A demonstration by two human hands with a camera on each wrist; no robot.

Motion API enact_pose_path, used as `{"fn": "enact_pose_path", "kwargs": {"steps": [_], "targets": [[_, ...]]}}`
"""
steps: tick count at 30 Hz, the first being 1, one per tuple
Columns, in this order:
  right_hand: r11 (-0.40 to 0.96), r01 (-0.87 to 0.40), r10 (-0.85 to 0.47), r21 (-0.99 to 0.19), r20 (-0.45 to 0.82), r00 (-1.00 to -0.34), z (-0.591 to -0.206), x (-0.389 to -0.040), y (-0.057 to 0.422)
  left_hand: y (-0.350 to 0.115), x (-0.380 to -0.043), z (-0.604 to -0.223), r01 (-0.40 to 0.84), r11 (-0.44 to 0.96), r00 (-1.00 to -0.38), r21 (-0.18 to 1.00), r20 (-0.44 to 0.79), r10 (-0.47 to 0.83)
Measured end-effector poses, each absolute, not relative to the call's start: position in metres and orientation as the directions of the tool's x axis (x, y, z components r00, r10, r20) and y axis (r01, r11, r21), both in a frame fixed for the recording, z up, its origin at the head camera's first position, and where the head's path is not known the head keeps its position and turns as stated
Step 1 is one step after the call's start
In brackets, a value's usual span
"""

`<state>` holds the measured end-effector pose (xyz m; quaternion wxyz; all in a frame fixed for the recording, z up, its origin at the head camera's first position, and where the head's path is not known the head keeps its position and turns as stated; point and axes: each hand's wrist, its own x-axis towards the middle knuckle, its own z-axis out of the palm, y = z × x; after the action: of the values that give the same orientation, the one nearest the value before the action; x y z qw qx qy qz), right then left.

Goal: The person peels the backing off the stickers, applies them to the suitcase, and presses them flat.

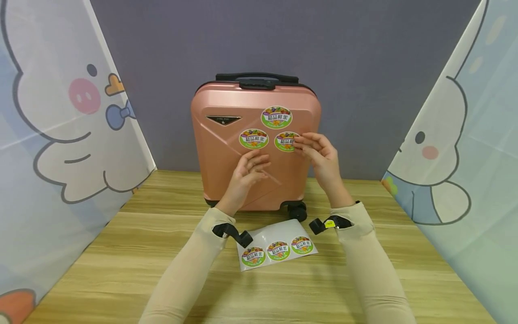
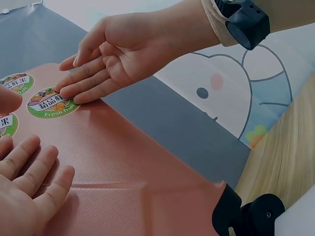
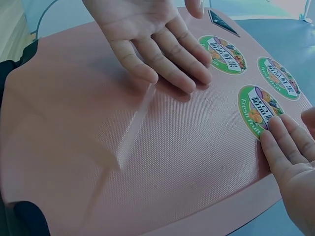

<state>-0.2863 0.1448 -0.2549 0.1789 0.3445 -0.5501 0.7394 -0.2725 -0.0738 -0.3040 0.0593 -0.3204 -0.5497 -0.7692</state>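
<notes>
A pink hard-shell suitcase (image 1: 218,173) stands upright, with three oval fruit stickers on its front: an upper one (image 1: 276,118), a left one (image 1: 253,139) and a lower right one (image 1: 284,141). My right hand (image 1: 323,163) lays its extended fingertips on the right edge of the lower right sticker, covering a little of it; the right wrist view shows those fingers (image 3: 290,142) fairly straight. Just below the left sticker is my left hand (image 1: 244,174), its fingers loosely spread close to the shell and holding nothing. Whether they touch the shell I cannot tell.
On the wooden table (image 1: 101,274) a white backing sheet (image 1: 279,230) with three more stickers lies in front of the suitcase, between the forearms. A black wheel (image 1: 298,211) shows at the suitcase's lower right. A grey partition (image 1: 364,90) stands behind, with cartoon-printed panels at both sides.
</notes>
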Motion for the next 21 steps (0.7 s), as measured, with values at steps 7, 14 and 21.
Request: {"fn": "enact_pose_path", "kwargs": {"steps": [7, 14, 21], "targets": [[-0.315, -0.637, -0.142, -0.704, 0.698, -0.702, -0.264, -0.280, 0.147, -0.077, -0.266, -0.310, 0.428, -0.367, -0.801, 0.826, 0.535, 0.268], [-0.273, -0.625, -0.199, -0.731, 0.679, -0.707, -0.285, -0.271, 0.148, -0.082, -0.258, -0.327, 0.406, -0.314, -0.810, 0.858, 0.497, 0.310], [-0.207, -0.614, -0.282, -0.761, 0.648, -0.708, -0.307, -0.264, 0.151, -0.094, -0.249, -0.348, 0.384, -0.192, -0.839, 0.903, 0.428, 0.336]]}}
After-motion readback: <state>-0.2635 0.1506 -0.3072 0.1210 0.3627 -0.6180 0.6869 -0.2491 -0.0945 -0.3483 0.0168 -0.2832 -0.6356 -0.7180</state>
